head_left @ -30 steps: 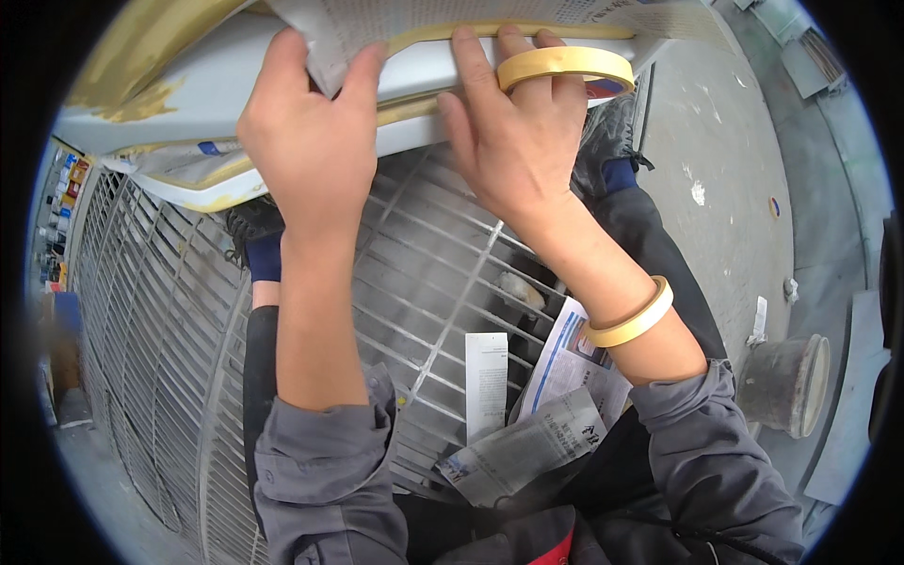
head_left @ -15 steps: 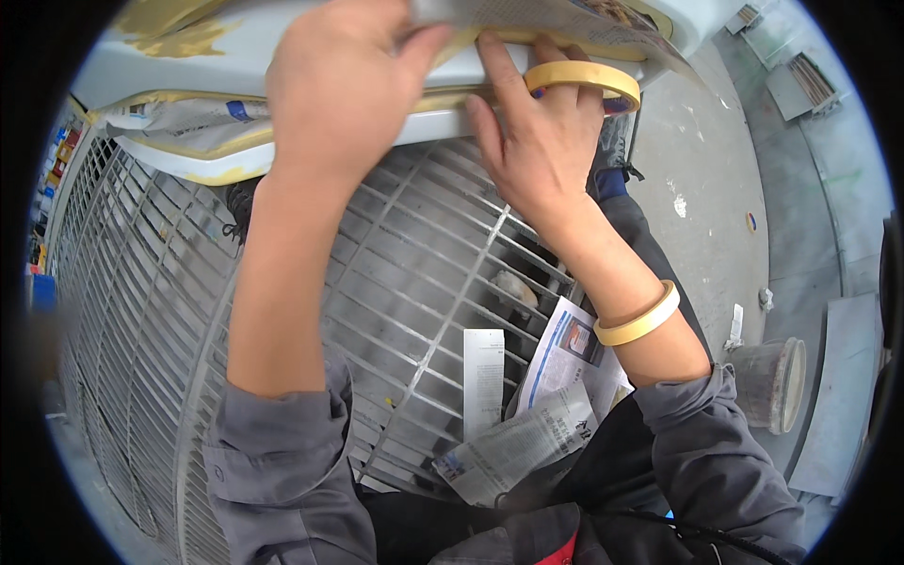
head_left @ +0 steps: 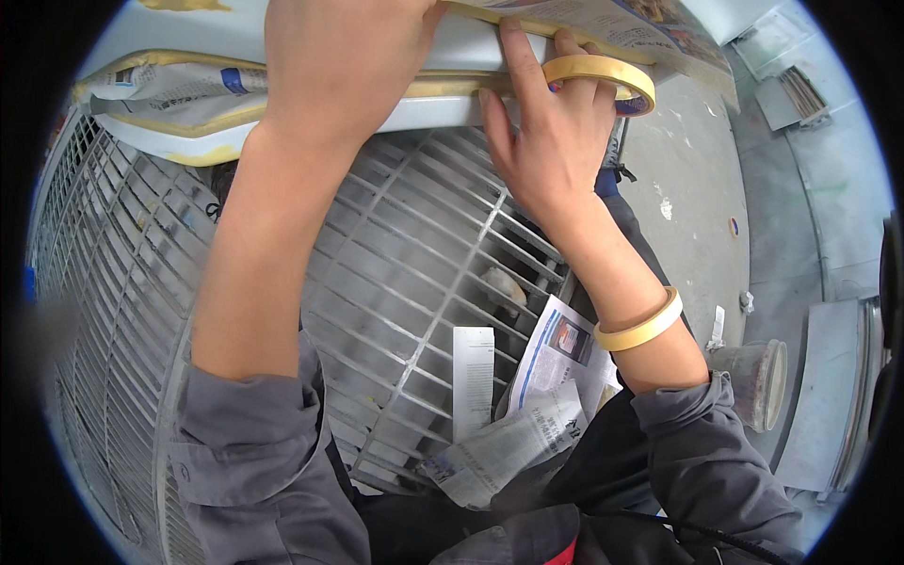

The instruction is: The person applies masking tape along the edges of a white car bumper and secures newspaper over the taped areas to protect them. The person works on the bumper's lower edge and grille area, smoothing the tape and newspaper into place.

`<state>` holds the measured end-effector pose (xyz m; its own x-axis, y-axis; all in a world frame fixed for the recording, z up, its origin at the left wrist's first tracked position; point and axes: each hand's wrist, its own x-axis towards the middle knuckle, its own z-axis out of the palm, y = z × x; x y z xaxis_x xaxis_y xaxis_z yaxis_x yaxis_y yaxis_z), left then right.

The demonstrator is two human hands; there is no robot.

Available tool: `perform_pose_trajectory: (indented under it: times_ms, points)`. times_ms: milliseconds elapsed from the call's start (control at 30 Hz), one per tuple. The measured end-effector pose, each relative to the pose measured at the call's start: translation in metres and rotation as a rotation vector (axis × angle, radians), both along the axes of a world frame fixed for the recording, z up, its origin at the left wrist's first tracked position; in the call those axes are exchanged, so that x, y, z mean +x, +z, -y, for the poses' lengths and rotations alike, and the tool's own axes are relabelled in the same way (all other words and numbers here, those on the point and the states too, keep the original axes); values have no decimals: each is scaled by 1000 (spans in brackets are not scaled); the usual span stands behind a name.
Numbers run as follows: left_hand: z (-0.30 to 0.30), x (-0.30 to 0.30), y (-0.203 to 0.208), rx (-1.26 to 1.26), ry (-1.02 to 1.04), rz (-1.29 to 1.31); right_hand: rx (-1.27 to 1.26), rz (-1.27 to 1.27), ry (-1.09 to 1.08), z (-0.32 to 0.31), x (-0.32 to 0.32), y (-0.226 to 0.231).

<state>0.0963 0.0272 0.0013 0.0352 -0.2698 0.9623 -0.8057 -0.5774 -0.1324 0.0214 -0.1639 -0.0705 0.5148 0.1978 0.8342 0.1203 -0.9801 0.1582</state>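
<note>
My left hand (head_left: 353, 61) reaches over a white painted panel (head_left: 428, 113), and its fingers are cut off by the top of the picture. On the right, my right hand (head_left: 556, 132) has its fingers stretched and spread against the panel, along a taped edge. A roll of yellow masking tape (head_left: 603, 68) hangs looped over those fingers. Another masking tape roll (head_left: 643, 328) rings my right wrist like a bracelet. Beyond the right fingers a sheet of newspaper (head_left: 673, 33) runs along the panel's tape line. Crumpled newspaper (head_left: 184, 83) fills a taped opening at the panel's left.
Beneath my arms lies a metal grating (head_left: 377, 264). Loose newspaper sheets (head_left: 527, 428) and a white printed strip (head_left: 473, 377) rest near my legs. A dirty bucket (head_left: 753, 381) stands at right, by flat panels (head_left: 833, 395) against the wall.
My left hand has moved up, its fingers leaving the picture. The right hand keeps its pose on the panel. The newspaper sheet has shifted, showing more at the upper right; the view has shifted slightly.
</note>
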Motion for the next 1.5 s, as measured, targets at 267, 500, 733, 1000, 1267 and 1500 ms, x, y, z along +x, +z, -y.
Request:
perform_pose_trajectory:
  times_ms: [267,500,733,1000,1267,1500]
  points:
    - [-1,9,-1,-56,-57,57,21,-18,-10,-12,3,-1]
    - [-1,22,-7,-88,-118,131,0,-69,-40,-9,1,-2]
    - [-3,19,-8,-83,-128,80,-36,-8,4,-14,7,0]
    - [-7,19,-9,-94,-162,51,12,-7,0,-21,5,0]
    - [-2,28,-11,-185,-241,137,27,-55,75,-28,9,0]
    - [-4,31,-3,-197,-197,235,88,-10,56,-32,11,-6]
